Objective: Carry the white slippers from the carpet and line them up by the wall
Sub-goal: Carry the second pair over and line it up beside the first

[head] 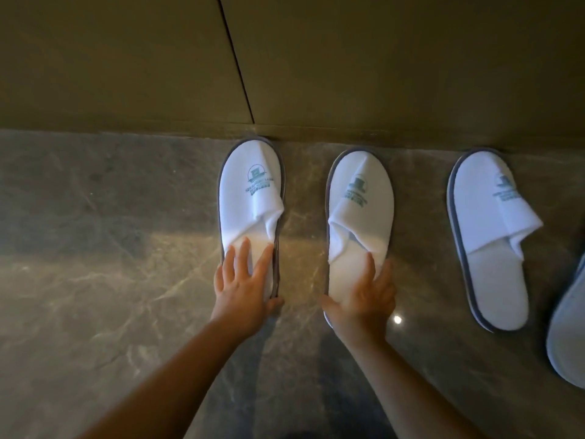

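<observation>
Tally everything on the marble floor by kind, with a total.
White slippers with a green logo showing: 3, namely the left slipper, the middle slipper and the right slipper.
White slipper cut off at the frame's right edge, logo not visible: 1
Hands: 2, namely the left hand and the right hand.
Total: 6

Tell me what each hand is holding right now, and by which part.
Left hand lies flat on the heel end of the leftmost slipper; right hand on the heel end of the next slipper. Both press open-palmed, without a closed grip.
</observation>
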